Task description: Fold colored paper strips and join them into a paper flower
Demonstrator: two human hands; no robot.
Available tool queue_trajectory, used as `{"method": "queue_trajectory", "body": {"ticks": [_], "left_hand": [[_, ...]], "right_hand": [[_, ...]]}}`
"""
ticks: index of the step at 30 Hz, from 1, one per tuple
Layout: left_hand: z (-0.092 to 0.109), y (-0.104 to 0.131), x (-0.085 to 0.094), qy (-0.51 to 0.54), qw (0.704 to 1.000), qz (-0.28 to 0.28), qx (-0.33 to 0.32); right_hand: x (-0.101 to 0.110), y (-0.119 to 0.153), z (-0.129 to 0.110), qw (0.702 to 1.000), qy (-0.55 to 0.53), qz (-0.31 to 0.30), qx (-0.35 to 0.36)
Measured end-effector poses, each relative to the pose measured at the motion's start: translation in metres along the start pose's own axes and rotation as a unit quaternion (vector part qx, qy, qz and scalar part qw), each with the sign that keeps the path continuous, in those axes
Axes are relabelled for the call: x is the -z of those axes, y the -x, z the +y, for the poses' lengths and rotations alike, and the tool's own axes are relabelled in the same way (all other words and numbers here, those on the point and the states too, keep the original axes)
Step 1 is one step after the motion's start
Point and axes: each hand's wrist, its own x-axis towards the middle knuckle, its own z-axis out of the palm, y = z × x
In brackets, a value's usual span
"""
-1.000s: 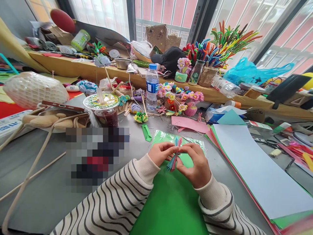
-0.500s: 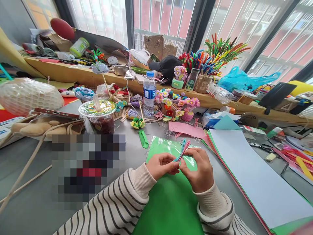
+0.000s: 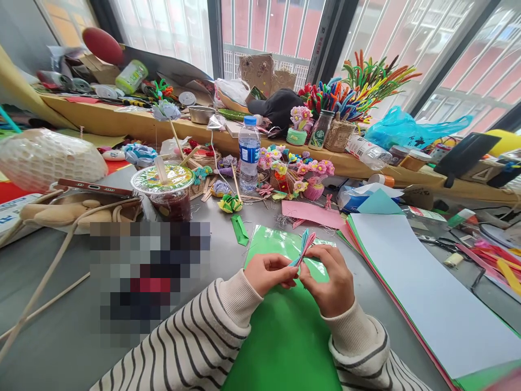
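Note:
A small folded paper piece (image 3: 303, 245), pink and light blue and pinched narrow at its middle, is held between both hands above a glossy green sheet (image 3: 280, 331). My left hand (image 3: 271, 272) grips its lower left end between thumb and fingers. At the narrow part, my right hand (image 3: 330, 278) is closed around the piece, with thumb and forefinger close together. Fine thread or wire may be at the pinch, but it is too small to make out. Just beyond the green sheet lies a folded green paper strip (image 3: 240, 230).
Stacked coloured paper with a white top sheet (image 3: 423, 288) lies right. A lidded drink cup (image 3: 165, 190) stands left, and a water bottle (image 3: 249, 155) stands behind. Pink paper (image 3: 312, 214), crochet flowers (image 3: 280, 165) and scissors (image 3: 442, 243) are around. A crowded wooden ledge (image 3: 163, 126) runs behind.
The view has shifted very slightly. Both hands keep their hold on the folded paper, with hardly any movement.

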Motion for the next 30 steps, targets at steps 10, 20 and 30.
{"method": "queue_trajectory", "body": {"ticks": [10,20,30], "left_hand": [[-0.0021,0.0031,-0.0045,-0.015,0.999,0.025,-0.042],[-0.0008,0.0039,-0.0031,-0.044,0.991,-0.045,-0.119],[-0.0028,0.0026,0.0002,-0.031,0.99,-0.085,-0.106]], "right_hand": [[0.0002,-0.0016,0.0014,1.0,-0.006,-0.005,0.001],[0.0036,-0.0007,-0.0008,1.0,-0.021,-0.011,0.014],[0.0034,0.0022,-0.0009,0.999,-0.023,-0.032,0.019]]}}
